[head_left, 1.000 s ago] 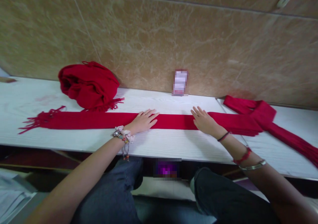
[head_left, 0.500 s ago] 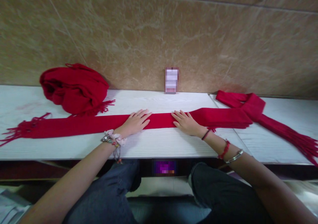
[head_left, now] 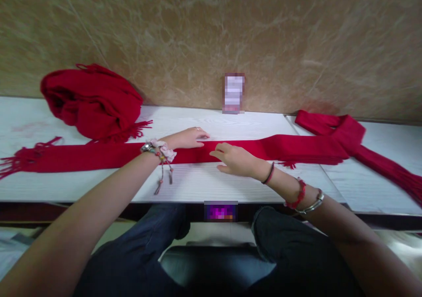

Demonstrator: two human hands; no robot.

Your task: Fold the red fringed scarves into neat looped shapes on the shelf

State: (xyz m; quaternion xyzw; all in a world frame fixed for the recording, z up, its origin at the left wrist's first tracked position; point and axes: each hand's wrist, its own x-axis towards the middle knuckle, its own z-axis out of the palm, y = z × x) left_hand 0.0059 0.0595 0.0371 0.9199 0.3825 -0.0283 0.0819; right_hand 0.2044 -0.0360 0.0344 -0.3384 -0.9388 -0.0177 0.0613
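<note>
A long red scarf [head_left: 99,155] lies stretched along the white table [head_left: 198,182], fringe at its left end. My left hand [head_left: 186,138] rests on its side at the scarf's far edge, near the middle, fingers stretched out together and pointing right. Just to the right, my right hand [head_left: 234,160] is raised a little over the scarf, fingers curled on top and thumb at the near edge, pinching the cloth. To the right of that hand the scarf looks doubled up and thicker [head_left: 303,148].
A bundled red scarf [head_left: 92,101] sits at the back left against the marble wall [head_left: 211,33]. Another red scarf [head_left: 356,143] lies crossed at the right, trailing off the table. A small blurred card [head_left: 234,93] leans on the wall. My knees are under the table edge.
Both hands lay flat on the scarf before. My right hand has slid left toward my left hand, lifted and curled; my left hand has tipped onto its side at the far edge.
</note>
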